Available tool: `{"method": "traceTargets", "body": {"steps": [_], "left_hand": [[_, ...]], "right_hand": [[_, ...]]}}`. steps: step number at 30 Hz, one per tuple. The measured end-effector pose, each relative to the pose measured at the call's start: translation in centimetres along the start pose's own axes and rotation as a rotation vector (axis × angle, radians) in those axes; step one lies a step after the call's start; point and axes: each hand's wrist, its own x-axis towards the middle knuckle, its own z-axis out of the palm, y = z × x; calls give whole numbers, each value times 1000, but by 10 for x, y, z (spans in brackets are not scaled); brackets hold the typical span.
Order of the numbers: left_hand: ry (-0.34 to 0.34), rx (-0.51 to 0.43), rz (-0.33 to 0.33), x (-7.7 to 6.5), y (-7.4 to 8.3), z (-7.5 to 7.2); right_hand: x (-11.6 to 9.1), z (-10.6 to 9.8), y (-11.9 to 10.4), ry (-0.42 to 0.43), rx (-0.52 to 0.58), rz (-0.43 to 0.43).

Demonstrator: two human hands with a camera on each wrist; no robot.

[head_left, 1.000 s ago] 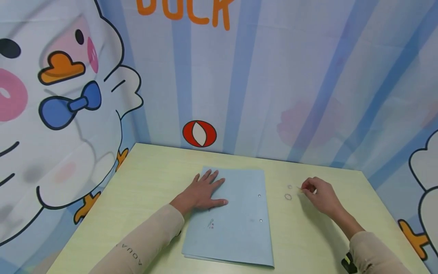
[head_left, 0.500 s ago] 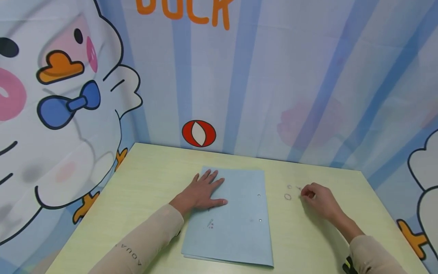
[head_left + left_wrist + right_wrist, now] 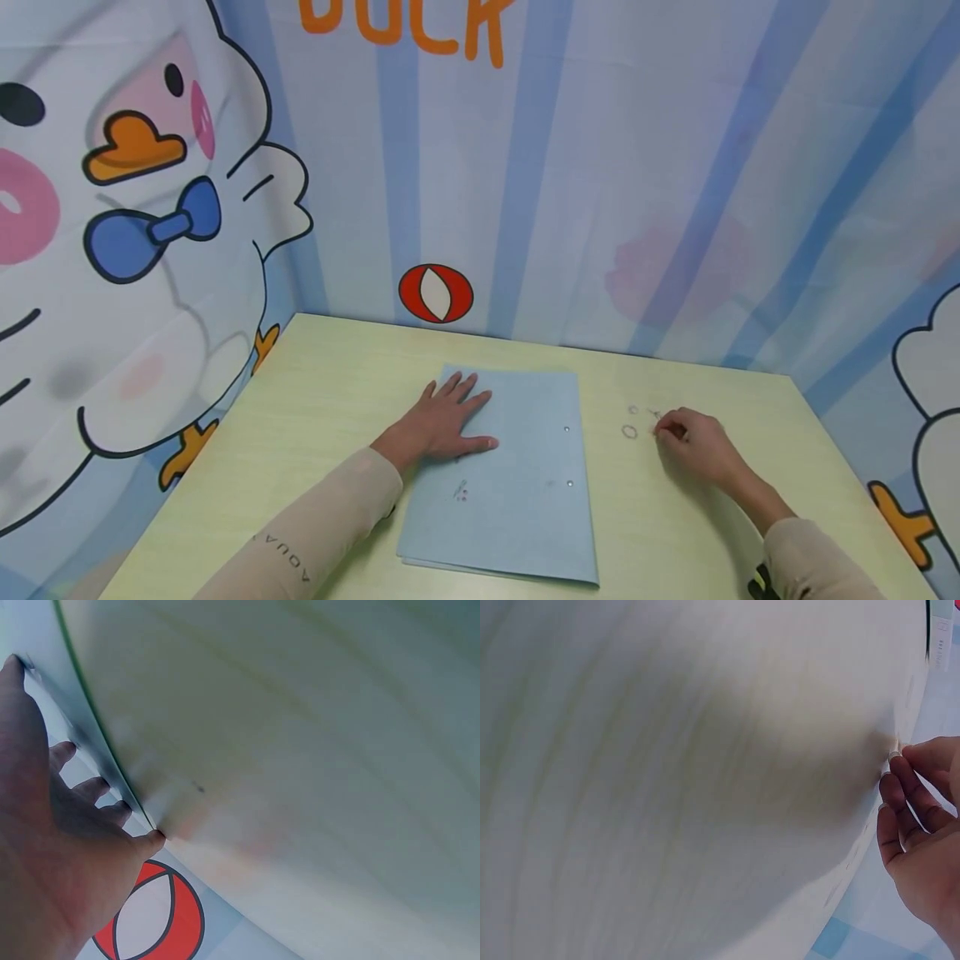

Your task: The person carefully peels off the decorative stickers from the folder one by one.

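Note:
My left hand [image 3: 450, 421] lies flat with fingers spread on the left side of a light blue folder [image 3: 525, 492]. Two small round studs show near the folder's right edge. In the left wrist view the left hand [image 3: 67, 810] stretches along the folder's edge. Right of the folder, my right hand [image 3: 697, 442] is low over the table, thumb and forefinger pinched together. A tiny brownish bit shows at those fingertips in the right wrist view; I cannot tell what it is. Close by lie a larger thin ring [image 3: 630, 432], a smaller ring [image 3: 633, 409] and a small crossed thin piece [image 3: 655, 413].
The pale yellow table [image 3: 337, 375] ends at a cloth backdrop [image 3: 465, 167] with blue stripes and printed ducks. Small dark marks [image 3: 461, 492] show on the folder near my left forearm.
My right hand has come down and slightly toward me, uncovering the small crossed piece beside the rings. A pale yellowish bit at its fingertips no longer shows in the head view. The left hand stays put.

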Motion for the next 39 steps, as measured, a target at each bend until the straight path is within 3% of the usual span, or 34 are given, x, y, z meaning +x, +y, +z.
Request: {"method": "traceTargets", "body": {"steps": [12,22,39], "left_hand": [[6,-30,5,-2,0,-1],[5,-26,38,2,4,-2],[2,-15,-3,-2,0,-6]], "right_hand": [[2,3,0,1,-30,31],[-9,0,3,18,-49,37],[2,-2,-3,36,-59,-5]]}}
